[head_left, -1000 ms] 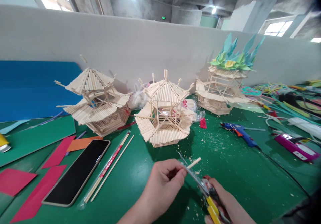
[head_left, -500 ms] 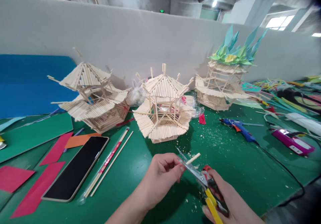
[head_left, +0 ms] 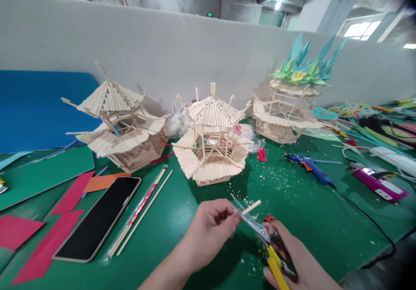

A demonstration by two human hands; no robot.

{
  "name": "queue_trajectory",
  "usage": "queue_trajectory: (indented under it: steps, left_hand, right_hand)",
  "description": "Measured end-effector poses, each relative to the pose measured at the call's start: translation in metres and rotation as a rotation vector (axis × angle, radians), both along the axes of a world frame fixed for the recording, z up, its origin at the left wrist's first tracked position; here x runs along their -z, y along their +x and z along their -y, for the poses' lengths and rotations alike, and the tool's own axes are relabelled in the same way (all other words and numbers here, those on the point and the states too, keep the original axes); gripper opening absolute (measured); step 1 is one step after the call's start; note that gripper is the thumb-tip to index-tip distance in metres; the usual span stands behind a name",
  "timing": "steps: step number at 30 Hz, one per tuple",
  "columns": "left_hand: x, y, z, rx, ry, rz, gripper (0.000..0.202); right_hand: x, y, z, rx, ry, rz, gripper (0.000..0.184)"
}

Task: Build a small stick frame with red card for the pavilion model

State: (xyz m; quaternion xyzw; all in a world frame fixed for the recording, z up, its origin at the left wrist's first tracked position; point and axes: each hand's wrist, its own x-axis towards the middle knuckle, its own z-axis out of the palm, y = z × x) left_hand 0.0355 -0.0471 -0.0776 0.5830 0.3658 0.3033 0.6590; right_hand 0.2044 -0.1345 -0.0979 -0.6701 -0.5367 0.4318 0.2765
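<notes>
My left hand (head_left: 212, 229) is closed in a pinch on a short piece of wooden chopstick (head_left: 251, 206), whose pale end sticks out to the right past the blades. In my right hand (head_left: 299, 255) is a pair of scissors (head_left: 260, 229) with yellow and dark red handles. Their blades lie around the stick, close to my left fingertips. Just beyond stands a small pavilion model made of sticks (head_left: 212, 151). A single loose chopstick (head_left: 146, 212) lies left of my hands, beside a wrapped pair of chopsticks (head_left: 138, 214).
A phone (head_left: 99, 220) and red paper pieces (head_left: 48, 246) lie on the left. Two more stick pavilions (head_left: 120, 129) stand behind, the right one (head_left: 282, 112) topped with folded paper. A blue glue gun (head_left: 308, 166) and purple power strip (head_left: 378, 184) lie right, with cords trailing. Wood crumbs dot the green table (head_left: 325, 238).
Almost nothing differs. Both hands, with the stick and scissors, have shifted very slightly to the right and down.
</notes>
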Motion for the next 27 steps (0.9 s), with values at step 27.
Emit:
queue_trajectory:
  steps: [27]
  left_hand:
    - [0.0, 0.008, 0.005, -0.027, 0.077, -0.082, 0.021]
  right_hand:
    - [0.034, 0.008, 0.007, 0.107, 0.018, -0.118, 0.046]
